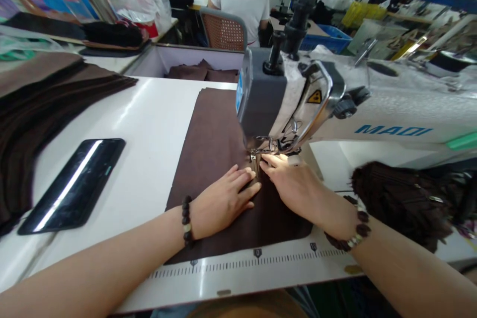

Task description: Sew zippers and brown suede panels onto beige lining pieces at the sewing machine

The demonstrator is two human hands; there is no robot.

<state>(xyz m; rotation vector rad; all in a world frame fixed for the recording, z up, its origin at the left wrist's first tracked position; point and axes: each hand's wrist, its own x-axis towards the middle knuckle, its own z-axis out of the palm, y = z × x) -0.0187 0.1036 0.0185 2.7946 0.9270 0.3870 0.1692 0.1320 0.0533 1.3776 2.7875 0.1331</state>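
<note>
Nearest us, our bare forearms (100, 261) reach over the tabletop (156, 124). From left to right we see a dark glossy phone (74, 186); the brown panel (208, 134), flat beneath both hands and passing under the sewing machine's head (261, 94); our left hand (225, 196), its grip released; and our right hand (296, 186), likewise laid flat, grasping nothing. We judge the panel light, pliant and somewhat slick, best steadied by flat pressure either side of the presser foot (253, 155).
</note>
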